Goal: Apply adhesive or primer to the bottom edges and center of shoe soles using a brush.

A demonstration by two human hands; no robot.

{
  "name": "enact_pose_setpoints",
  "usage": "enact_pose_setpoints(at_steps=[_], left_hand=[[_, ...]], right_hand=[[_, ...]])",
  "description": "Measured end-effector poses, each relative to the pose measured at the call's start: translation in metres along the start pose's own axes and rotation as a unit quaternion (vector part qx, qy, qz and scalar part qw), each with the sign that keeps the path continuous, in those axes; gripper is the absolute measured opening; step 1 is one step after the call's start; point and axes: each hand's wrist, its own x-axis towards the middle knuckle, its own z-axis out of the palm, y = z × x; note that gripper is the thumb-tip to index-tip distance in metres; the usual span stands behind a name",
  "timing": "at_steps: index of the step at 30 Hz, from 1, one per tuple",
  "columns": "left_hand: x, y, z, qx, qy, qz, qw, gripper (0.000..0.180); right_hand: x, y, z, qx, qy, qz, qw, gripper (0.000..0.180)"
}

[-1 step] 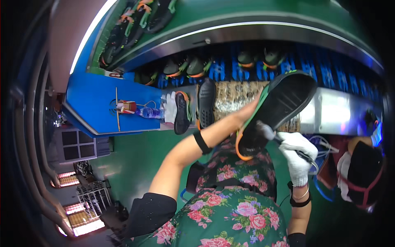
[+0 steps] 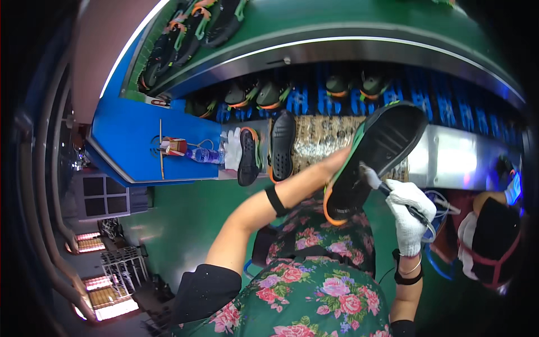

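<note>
A shoe (image 2: 387, 140) with a black sole, green side and orange heel edge is held sole-up in front of me. My left hand (image 2: 339, 159) grips it from behind; most of its fingers are hidden by the shoe. In a white knit glove, my right hand (image 2: 410, 212) is closed around the dark handle of a brush (image 2: 369, 175). The brush's pale bristles are at the sole's middle. A thin cable or hose loops beside the right hand.
Beyond my left forearm, two more shoes (image 2: 282, 143) (image 2: 248, 156) rest on the bench ledge near a white glove (image 2: 232, 150) and a plastic bottle (image 2: 205, 155). Several shoes sit on blue racks under a metal-edged shelf. Another person (image 2: 494, 238) is at the right.
The brush has moved slightly up and right along the sole. The shoe has shifted a little to the left and down. Its hold by my left hand is unchanged.
</note>
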Motion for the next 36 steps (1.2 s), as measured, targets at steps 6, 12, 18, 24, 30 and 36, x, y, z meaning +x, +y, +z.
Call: enact_pose_setpoints(at_steps=[6,12,18,24,30,36], left_hand=[[-0.027,-0.042,0.000,-0.059,0.117,-0.001,0.991,0.052],[-0.045,-0.052,-0.006,0.000,0.051,0.000,0.999,0.037],[-0.064,-0.041,0.014,-0.423,-0.115,0.049,0.897,0.081],[-0.062,-0.042,0.007,-0.344,-0.140,0.081,0.925,0.083],[-0.054,-0.047,0.037,-0.148,0.056,0.119,0.980,0.110],[-0.051,-0.057,0.047,-0.254,-0.045,0.096,0.961,0.100]], right_hand=[[0.021,-0.003,-0.007,-0.092,-0.018,-0.102,0.990,0.021],[0.017,-0.018,0.002,-0.174,-0.064,-0.149,0.971,0.023],[0.014,-0.029,0.014,-0.131,0.019,-0.181,0.975,0.020],[0.020,-0.033,0.010,-0.133,0.003,-0.194,0.972,0.029],[0.034,-0.039,0.004,-0.157,0.008,-0.259,0.953,0.037],[0.052,-0.046,-0.001,-0.188,-0.020,-0.268,0.945,0.043]])
